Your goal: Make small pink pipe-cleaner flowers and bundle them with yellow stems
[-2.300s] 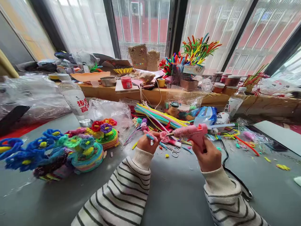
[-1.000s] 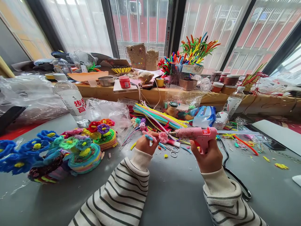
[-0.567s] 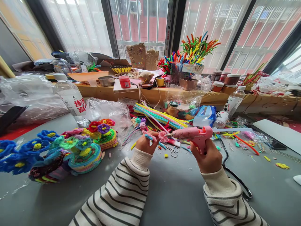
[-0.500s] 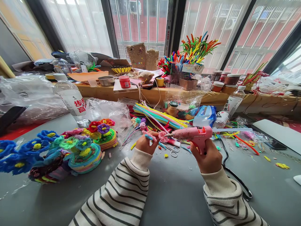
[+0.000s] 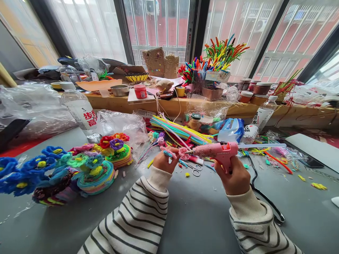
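My right hand (image 5: 234, 176) is wrapped round the grip of a pink hot glue gun (image 5: 219, 151), a clear glue stick (image 5: 265, 145) sticking out of its back end. The metal nozzle meets a pink pipe-cleaner flower (image 5: 183, 153). Pinched in my left hand (image 5: 164, 160) is that flower piece, with pink and light blue fuzzy loops showing above the fingers; how they join is hidden. Below the nozzle, scissors (image 5: 196, 170) lie on the grey table (image 5: 196, 215), near a white and red tube (image 5: 195, 160).
Finished pipe-cleaner flowers (image 5: 42, 164) and round coiled pots (image 5: 95, 181) stand at the left. Bundled pipe cleaners (image 5: 182, 130) lie behind my hands. A water bottle (image 5: 79, 109) stands back left. The gun's black cord (image 5: 267, 203) curves past my right wrist.
The glue gun has shifted very slightly, its nozzle still against the pink flower. My left hand stays in place.
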Demonstrator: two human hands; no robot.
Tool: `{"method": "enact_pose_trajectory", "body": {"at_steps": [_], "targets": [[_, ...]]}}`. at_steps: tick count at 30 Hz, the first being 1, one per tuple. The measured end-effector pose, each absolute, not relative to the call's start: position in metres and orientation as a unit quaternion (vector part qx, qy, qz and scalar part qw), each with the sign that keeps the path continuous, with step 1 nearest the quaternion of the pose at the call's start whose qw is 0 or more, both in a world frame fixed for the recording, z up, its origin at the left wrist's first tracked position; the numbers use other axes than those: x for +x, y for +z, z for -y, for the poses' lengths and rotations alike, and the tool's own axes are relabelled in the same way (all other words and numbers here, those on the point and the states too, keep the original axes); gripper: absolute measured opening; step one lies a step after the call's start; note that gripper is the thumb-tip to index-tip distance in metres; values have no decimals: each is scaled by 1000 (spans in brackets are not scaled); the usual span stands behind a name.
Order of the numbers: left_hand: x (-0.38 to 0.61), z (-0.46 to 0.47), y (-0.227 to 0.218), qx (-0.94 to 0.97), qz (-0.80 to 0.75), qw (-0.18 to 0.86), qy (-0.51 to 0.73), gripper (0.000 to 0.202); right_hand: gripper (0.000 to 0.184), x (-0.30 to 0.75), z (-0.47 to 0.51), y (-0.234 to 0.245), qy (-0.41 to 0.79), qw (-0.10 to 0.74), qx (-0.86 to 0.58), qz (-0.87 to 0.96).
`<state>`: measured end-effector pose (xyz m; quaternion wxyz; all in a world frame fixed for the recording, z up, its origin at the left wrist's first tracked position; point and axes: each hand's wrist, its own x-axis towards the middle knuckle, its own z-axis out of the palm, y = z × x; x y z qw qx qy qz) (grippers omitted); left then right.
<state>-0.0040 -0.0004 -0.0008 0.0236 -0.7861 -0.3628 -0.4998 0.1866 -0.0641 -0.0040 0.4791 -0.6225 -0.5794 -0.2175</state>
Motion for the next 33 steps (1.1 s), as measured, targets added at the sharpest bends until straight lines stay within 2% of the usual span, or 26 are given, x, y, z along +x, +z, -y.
{"method": "enact_pose_trajectory", "body": {"at_steps": [5,33], "targets": [[-4,1,-1,-784,367,18,-499,5,30,184,67,-1,-194,477,-633,577],[-4,0,-2,-783,374,9,-497,8,26,184,68,1,-240,461,-620,588]]}}
